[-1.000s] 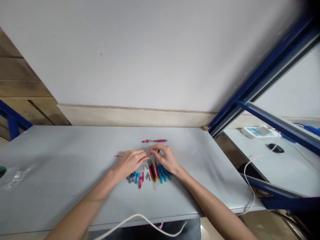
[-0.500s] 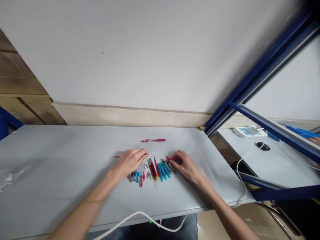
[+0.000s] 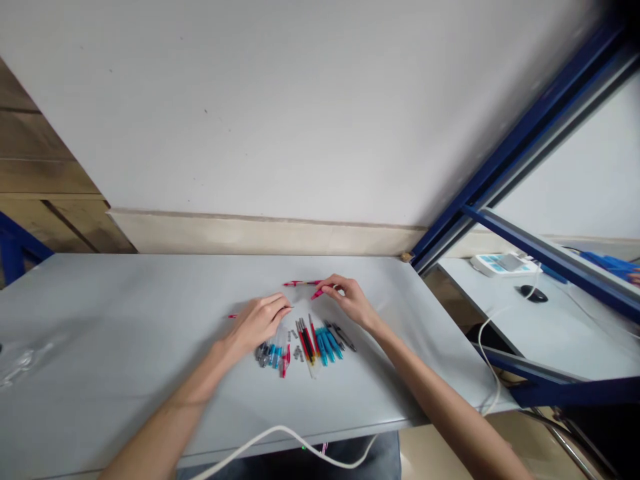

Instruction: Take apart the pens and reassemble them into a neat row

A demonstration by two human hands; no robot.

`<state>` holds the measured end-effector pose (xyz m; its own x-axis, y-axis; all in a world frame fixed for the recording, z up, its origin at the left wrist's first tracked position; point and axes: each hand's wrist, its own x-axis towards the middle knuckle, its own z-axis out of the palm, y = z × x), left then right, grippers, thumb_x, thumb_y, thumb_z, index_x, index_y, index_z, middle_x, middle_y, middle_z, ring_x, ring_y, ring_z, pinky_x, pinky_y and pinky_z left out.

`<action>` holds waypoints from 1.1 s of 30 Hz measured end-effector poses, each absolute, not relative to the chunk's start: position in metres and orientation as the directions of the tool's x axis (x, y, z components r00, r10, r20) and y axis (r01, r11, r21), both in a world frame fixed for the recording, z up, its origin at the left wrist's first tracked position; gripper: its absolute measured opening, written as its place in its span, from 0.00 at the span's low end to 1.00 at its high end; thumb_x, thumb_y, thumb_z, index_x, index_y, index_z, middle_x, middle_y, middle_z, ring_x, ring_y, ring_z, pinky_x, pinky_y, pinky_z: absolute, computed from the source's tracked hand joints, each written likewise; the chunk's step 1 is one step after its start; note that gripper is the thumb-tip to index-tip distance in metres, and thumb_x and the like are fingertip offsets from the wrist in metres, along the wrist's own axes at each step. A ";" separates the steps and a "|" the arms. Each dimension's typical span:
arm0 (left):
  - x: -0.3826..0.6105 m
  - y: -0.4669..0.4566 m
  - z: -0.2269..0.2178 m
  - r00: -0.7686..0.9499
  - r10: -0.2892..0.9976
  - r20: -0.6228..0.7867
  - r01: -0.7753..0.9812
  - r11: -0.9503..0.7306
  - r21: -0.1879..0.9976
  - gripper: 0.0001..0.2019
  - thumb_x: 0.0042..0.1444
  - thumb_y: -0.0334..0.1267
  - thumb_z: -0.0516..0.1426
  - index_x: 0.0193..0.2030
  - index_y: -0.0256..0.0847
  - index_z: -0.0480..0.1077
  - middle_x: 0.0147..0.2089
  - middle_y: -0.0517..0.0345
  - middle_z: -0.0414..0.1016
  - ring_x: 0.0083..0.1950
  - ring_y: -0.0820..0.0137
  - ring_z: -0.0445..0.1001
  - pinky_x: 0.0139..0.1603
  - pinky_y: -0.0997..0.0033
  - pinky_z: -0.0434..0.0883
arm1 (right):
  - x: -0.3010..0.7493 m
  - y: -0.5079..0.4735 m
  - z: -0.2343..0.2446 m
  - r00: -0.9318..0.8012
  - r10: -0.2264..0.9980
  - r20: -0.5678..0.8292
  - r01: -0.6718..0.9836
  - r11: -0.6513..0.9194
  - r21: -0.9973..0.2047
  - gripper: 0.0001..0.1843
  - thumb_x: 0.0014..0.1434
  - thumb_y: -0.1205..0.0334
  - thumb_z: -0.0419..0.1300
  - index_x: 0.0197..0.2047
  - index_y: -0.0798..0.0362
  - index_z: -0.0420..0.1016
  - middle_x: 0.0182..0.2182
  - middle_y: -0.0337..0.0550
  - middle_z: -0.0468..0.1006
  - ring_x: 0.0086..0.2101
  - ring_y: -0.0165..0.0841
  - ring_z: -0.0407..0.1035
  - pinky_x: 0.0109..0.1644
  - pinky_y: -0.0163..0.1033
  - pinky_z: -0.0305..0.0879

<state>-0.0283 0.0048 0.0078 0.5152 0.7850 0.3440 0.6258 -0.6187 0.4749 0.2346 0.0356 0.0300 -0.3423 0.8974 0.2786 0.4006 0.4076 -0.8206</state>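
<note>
Head view: the grey worktop (image 3: 150,347) runs across the lower half, with a plain white wall behind it. Near its middle lies a cluster of pen parts (image 3: 305,343): blue, red and black barrels laid side by side, with small grey pieces among them.

The left hand (image 3: 257,323) rests on the worktop at the cluster's 10 o'clock edge, fingers bent over the blue and grey pieces at that end. A thin red refill (image 3: 233,316) pokes out from under it toward 9 o'clock; whether its grip is closed on anything cannot be told, since the fingers hide what lies beneath.

The right hand (image 3: 350,300) sits at the cluster's 1 o'clock, its grip narrow, thumb and fingertips pinched on a pink pen piece (image 3: 317,293). Just beyond that piece, toward 12 o'clock, a complete pink pen (image 3: 301,283) lies crosswise on the worktop, close to the fingertips.

A white cable (image 3: 270,437) loops along the near edge at 6 o'clock, clear of both hands. At 9 o'clock, far off, some clear plastic (image 3: 23,360) lies flat. A blue metal frame (image 3: 520,153) slants up at 2 o'clock; past it a second table carries a white device (image 3: 500,265) and a dark mouse (image 3: 531,291).
</note>
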 end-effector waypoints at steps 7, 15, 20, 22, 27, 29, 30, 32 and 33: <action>-0.030 0.009 0.004 0.503 0.789 0.353 0.635 -0.615 0.468 0.12 0.72 0.38 0.49 0.42 0.43 0.73 0.39 0.58 0.76 0.37 0.70 0.75 0.39 0.71 0.67 | 0.219 0.031 -0.003 -0.209 0.962 0.177 0.213 0.222 -0.952 0.13 0.58 0.53 0.67 0.39 0.54 0.84 0.36 0.46 0.83 0.37 0.38 0.73 0.42 0.40 0.66; -0.029 0.008 0.001 0.515 0.783 0.349 0.622 -0.621 0.477 0.12 0.72 0.38 0.49 0.44 0.43 0.74 0.39 0.59 0.75 0.37 0.71 0.74 0.38 0.73 0.67 | 0.215 0.025 -0.005 -0.252 0.960 0.126 0.145 0.166 -0.975 0.14 0.57 0.51 0.68 0.37 0.54 0.84 0.35 0.46 0.83 0.35 0.37 0.74 0.42 0.40 0.67; -0.029 0.007 0.003 0.527 0.776 0.347 0.626 -0.630 0.459 0.13 0.72 0.39 0.49 0.44 0.42 0.75 0.37 0.59 0.74 0.35 0.71 0.74 0.38 0.72 0.67 | 0.211 0.022 -0.005 -0.255 0.960 0.113 0.114 0.146 -0.983 0.14 0.58 0.52 0.68 0.36 0.55 0.83 0.32 0.45 0.83 0.34 0.36 0.74 0.41 0.39 0.67; -0.028 0.007 0.004 0.527 0.776 0.347 0.631 -0.631 0.452 0.13 0.72 0.39 0.49 0.44 0.42 0.75 0.37 0.59 0.74 0.35 0.71 0.74 0.37 0.72 0.67 | 0.211 0.021 -0.004 -0.259 0.959 0.119 0.148 0.161 -0.976 0.14 0.59 0.51 0.67 0.35 0.55 0.82 0.30 0.43 0.82 0.31 0.35 0.72 0.39 0.38 0.66; -0.026 0.004 0.008 0.529 0.784 0.324 0.619 -0.618 0.485 0.11 0.72 0.40 0.51 0.52 0.44 0.73 0.45 0.57 0.77 0.42 0.68 0.77 0.44 0.70 0.72 | 0.210 0.014 0.005 -0.269 0.936 0.228 0.221 0.290 -0.931 0.09 0.60 0.56 0.67 0.38 0.53 0.82 0.33 0.42 0.82 0.33 0.34 0.71 0.41 0.38 0.66; -0.022 0.001 0.011 0.531 0.787 0.314 0.615 -0.613 0.496 0.14 0.71 0.40 0.53 0.60 0.47 0.68 0.52 0.56 0.76 0.48 0.65 0.78 0.49 0.67 0.74 | 0.207 0.010 0.009 -0.308 0.903 0.298 0.227 0.374 -0.899 0.06 0.60 0.59 0.68 0.38 0.52 0.82 0.35 0.43 0.82 0.37 0.36 0.72 0.45 0.40 0.67; -0.020 -0.001 0.012 0.533 0.789 0.307 0.619 -0.611 0.493 0.16 0.70 0.39 0.53 0.63 0.48 0.65 0.55 0.56 0.76 0.51 0.64 0.78 0.51 0.65 0.74 | 0.205 0.007 0.011 -0.338 0.881 0.333 0.224 0.418 -0.880 0.05 0.61 0.60 0.67 0.39 0.52 0.82 0.36 0.43 0.82 0.38 0.36 0.73 0.47 0.40 0.67; -0.014 -0.003 0.014 0.546 0.786 0.290 0.638 -0.614 0.465 0.22 0.68 0.35 0.54 0.68 0.50 0.60 0.57 0.55 0.74 0.53 0.63 0.77 0.53 0.62 0.75 | 0.201 0.002 0.014 -0.389 0.835 0.390 0.218 0.494 -0.842 0.03 0.62 0.61 0.66 0.39 0.51 0.82 0.37 0.43 0.81 0.41 0.37 0.73 0.50 0.41 0.67; -0.011 -0.005 0.015 0.553 0.782 0.288 0.649 -0.621 0.438 0.25 0.67 0.32 0.54 0.69 0.50 0.58 0.57 0.54 0.73 0.54 0.62 0.77 0.53 0.61 0.76 | 0.199 0.000 0.015 -0.403 0.820 0.407 0.220 0.518 -0.826 0.03 0.63 0.62 0.66 0.39 0.51 0.82 0.38 0.44 0.81 0.42 0.37 0.73 0.51 0.42 0.67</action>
<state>-0.0109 -0.0045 0.0146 0.5535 0.7815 0.2879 0.6494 -0.6214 0.4383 0.1985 0.0002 0.0154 -0.4029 0.8198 0.4070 0.2198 0.5183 -0.8265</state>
